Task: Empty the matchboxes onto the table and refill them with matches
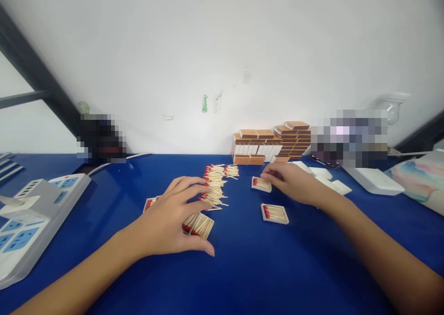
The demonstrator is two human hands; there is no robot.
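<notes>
Apart, two hands, matches between, matchboxes behind

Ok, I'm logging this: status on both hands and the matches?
Left fingers spread over filled trays. Right fingers at the farther right-side tray. Loose matches heaped between hands.

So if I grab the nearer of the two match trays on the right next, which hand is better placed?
Probably your right hand: it is by the farther tray, closer to the nearer tray, while your left hand spreads over other match trays.
</notes>
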